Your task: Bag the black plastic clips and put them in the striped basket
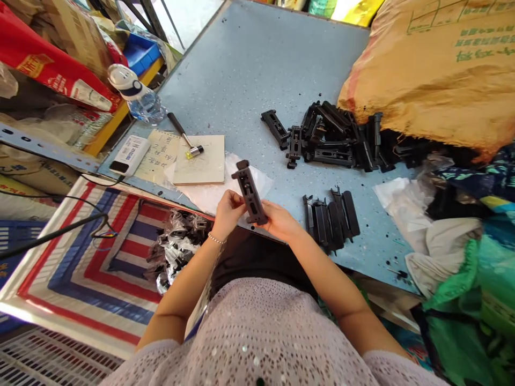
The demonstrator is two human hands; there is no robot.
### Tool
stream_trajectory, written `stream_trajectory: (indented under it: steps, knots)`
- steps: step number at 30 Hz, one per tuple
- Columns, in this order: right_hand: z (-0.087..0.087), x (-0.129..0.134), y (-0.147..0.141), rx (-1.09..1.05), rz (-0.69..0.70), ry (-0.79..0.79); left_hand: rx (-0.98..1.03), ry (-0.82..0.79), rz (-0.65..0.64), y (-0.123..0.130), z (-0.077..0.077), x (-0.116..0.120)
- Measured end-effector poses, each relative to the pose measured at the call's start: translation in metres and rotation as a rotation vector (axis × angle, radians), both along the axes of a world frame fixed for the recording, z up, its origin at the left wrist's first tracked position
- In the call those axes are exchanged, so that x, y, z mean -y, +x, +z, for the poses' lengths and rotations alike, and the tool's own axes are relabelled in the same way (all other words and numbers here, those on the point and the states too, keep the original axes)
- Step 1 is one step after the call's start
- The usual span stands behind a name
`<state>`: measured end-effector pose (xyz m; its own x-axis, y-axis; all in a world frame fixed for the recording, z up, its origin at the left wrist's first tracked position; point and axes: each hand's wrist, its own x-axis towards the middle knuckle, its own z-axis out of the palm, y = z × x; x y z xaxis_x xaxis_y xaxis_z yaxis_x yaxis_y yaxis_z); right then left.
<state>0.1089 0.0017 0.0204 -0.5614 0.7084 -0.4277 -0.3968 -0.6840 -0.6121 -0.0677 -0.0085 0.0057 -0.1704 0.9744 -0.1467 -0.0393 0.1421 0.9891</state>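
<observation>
A long black plastic clamp-like part (251, 194) is held up at the near edge of the table, its slotted side facing me. My right hand (278, 219) grips its lower right side. My left hand (230, 213) has its fingers pinched at the part's left edge; the fingertips are partly hidden. Just right of my hands lies a row of several similar black parts (332, 222), side by side. Farther back, a loose heap of the same black parts (330, 134) spills from the mouth of a large orange woven sack (422, 80).
A hammer (185, 136) rests on a pale square board (201, 166), left of centre. Beside it are handwritten cardboard (156, 161), a white box-shaped device (131, 154) and a water bottle (145, 104). Below left stands a striped container (120, 241) with plastic-wrapped parts. Cloths and bags crowd the right edge.
</observation>
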Motion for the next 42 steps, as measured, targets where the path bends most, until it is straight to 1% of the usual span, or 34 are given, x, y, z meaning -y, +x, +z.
stream_trajectory:
  steps: [2, 4, 5, 7, 8, 10, 12, 13, 14, 15, 16, 17, 18, 20, 21, 22, 23, 24, 26, 27, 28, 29, 30, 31, 32, 33, 34, 35, 37, 38, 39, 40, 41, 42]
  knots:
    - [-0.004, -0.006, -0.005, 0.003, -0.025, -0.017, -0.036, 0.055, -0.002, -0.003, 0.001, 0.003]
    - [-0.009, -0.009, 0.002, 0.018, -0.075, -0.023, -0.071, 0.103, -0.009, -0.011, 0.002, 0.005]
    - [-0.011, -0.01, 0.008, 0.035, -0.098, -0.019, -0.119, 0.136, -0.014, -0.015, 0.003, 0.006]
    - [-0.014, -0.006, 0.021, 0.101, -0.117, 0.018, -0.316, 0.215, -0.047, -0.021, 0.004, 0.008]
    - [-0.014, -0.003, 0.028, 0.155, -0.122, 0.074, -0.439, 0.25, -0.078, -0.022, 0.005, 0.008]
    - [-0.013, 0.006, 0.039, 0.319, -0.105, 0.294, -0.626, 0.29, -0.142, -0.021, 0.006, 0.006]
    - [-0.008, 0.015, 0.049, 0.54, -0.043, 0.575, -0.684, 0.297, -0.176, -0.019, 0.006, 0.003]
    - [-0.006, 0.018, 0.053, 0.657, -0.007, 0.681, -0.691, 0.303, -0.189, -0.018, 0.005, 0.003]
    - [-0.004, 0.021, 0.056, 0.765, 0.024, 0.742, -0.703, 0.315, -0.198, -0.016, 0.005, 0.003]
    - [-0.002, 0.022, 0.059, 0.85, 0.036, 0.756, -0.729, 0.343, -0.216, -0.014, 0.004, 0.006]
    - [-0.002, 0.022, 0.06, 0.897, 0.032, 0.728, -0.771, 0.391, -0.246, -0.011, 0.003, 0.01]
    - [-0.003, 0.022, 0.059, 0.895, 0.018, 0.664, -0.821, 0.461, -0.293, -0.008, 0.002, 0.015]
    - [-0.004, 0.021, 0.057, 0.835, 0.002, 0.566, -0.866, 0.544, -0.356, -0.003, 0.002, 0.022]
    - [-0.009, 0.021, 0.048, 0.587, -0.034, 0.3, -0.924, 0.702, -0.516, 0.008, 0.001, 0.037]
    - [-0.012, 0.022, 0.041, 0.459, -0.054, 0.176, -0.933, 0.75, -0.584, 0.013, 0.001, 0.044]
    - [-0.014, 0.024, 0.034, 0.36, -0.074, 0.079, -0.934, 0.772, -0.631, 0.017, 0.001, 0.049]
    - [-0.016, 0.028, 0.026, 0.31, -0.114, 0.023, -0.932, 0.772, -0.662, 0.02, 0.002, 0.053]
    - [-0.016, 0.033, 0.018, 0.312, -0.164, 0.019, -0.931, 0.756, -0.675, 0.021, 0.003, 0.055]
    - [-0.012, 0.045, 0.005, 0.399, -0.258, 0.139, -0.925, 0.728, -0.647, 0.017, 0.011, 0.057]
    - [-0.007, 0.051, 0.001, 0.434, -0.262, 0.237, -0.919, 0.726, -0.606, 0.012, 0.018, 0.059]
    - [0.0, 0.056, -0.001, 0.452, -0.219, 0.353, -0.916, 0.724, -0.561, 0.004, 0.027, 0.062]
    - [0.009, 0.06, 0.0, 0.446, -0.124, 0.474, -0.919, 0.708, -0.521, -0.005, 0.037, 0.067]
    - [0.019, 0.063, 0.005, 0.419, 0.01, 0.582, -0.928, 0.676, -0.496, -0.017, 0.046, 0.074]
    - [0.029, 0.063, 0.013, 0.402, 0.142, 0.674, -0.947, 0.613, -0.489, -0.032, 0.053, 0.083]
    - [0.038, 0.061, 0.024, 0.422, 0.25, 0.756, -0.979, 0.515, -0.512, -0.048, 0.056, 0.093]
    - [0.047, 0.058, 0.038, 0.506, 0.317, 0.829, -1.016, 0.388, -0.524, -0.066, 0.054, 0.104]
    - [0.055, 0.054, 0.054, 0.669, 0.346, 0.885, -1.062, 0.227, -0.541, -0.084, 0.046, 0.114]
    - [0.061, 0.049, 0.07, 0.906, 0.353, 0.915, -1.104, 0.053, -0.585, -0.101, 0.032, 0.124]
    - [0.066, 0.041, 0.1, 1.477, 0.395, 0.864, -1.17, -0.376, -0.709, -0.126, -0.009, 0.142]
    - [0.066, 0.038, 0.11, 1.714, 0.456, 0.808, -1.185, -0.489, -0.723, -0.133, -0.031, 0.149]
    - [0.064, 0.037, 0.117, 1.882, 0.533, 0.765, -1.184, -0.569, -0.739, -0.137, -0.051, 0.156]
    - [0.061, 0.038, 0.121, 1.976, 0.606, 0.76, -1.179, -0.621, -0.745, -0.138, -0.067, 0.162]
    - [0.058, 0.04, 0.122, 2.009, 0.658, 0.794, -1.17, -0.636, -0.742, -0.138, -0.08, 0.167]
    - [0.054, 0.042, 0.121, 2.007, 0.682, 0.846, -1.16, -0.639, -0.736, -0.136, -0.087, 0.169]
